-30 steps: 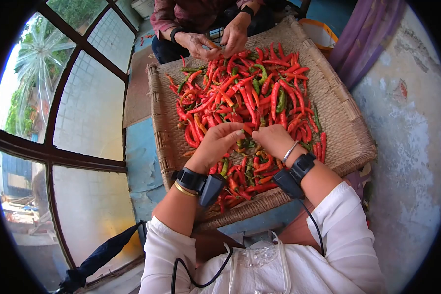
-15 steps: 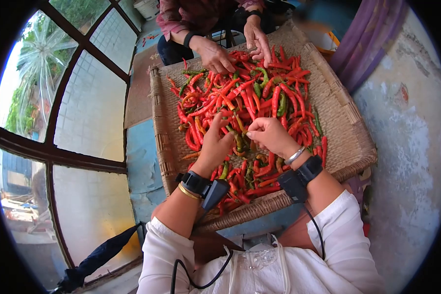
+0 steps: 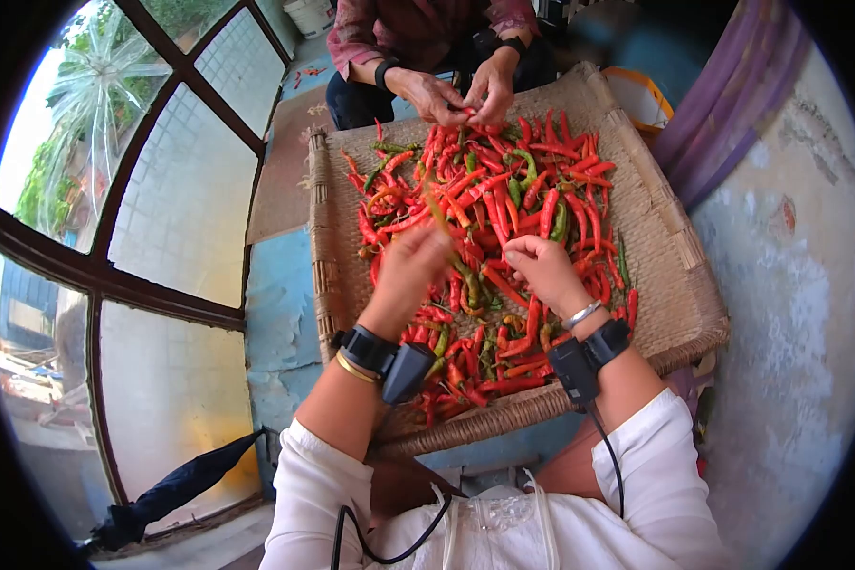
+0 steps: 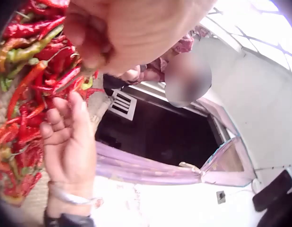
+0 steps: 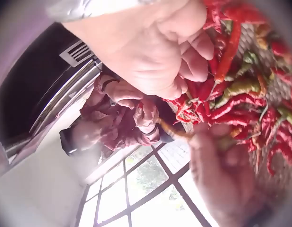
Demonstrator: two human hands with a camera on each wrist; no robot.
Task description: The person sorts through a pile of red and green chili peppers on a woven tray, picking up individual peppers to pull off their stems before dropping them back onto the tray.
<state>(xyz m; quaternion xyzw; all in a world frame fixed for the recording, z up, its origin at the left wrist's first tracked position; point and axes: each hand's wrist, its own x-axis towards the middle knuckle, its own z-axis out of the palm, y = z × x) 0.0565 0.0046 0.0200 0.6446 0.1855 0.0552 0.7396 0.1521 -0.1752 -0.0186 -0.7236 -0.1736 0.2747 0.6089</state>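
My left hand [image 3: 408, 271] grips a blurred yellow-orange chili pepper [image 3: 436, 207] over the near part of the pile. In the right wrist view, that chili pepper [image 5: 173, 130] sticks out past the left fingers. My right hand [image 3: 548, 273] is just to the right, low over the red chilies. Its fingers are loosely bent, and nothing shows between them in the left wrist view, where the right hand [image 4: 72, 139] appears side-on. Red, orange and green chili peppers [image 3: 494, 204] lie heaped beneath both hands, with a smaller cluster [image 3: 484, 366] closer to my body.
The chilies lie on a woven tray [image 3: 670, 304] with a raised rim. Across it, another person's hands [image 3: 461, 95] hold a red chili. A window [image 3: 176, 237] and a folded umbrella [image 3: 176, 489] are on the left, a purple curtain [image 3: 731, 104] and wall on the right.
The hands first met over the pile, then parted. My left hand now holds up a yellow-orange chili. The other person's hands reached into the heap, then came together with a red chili.
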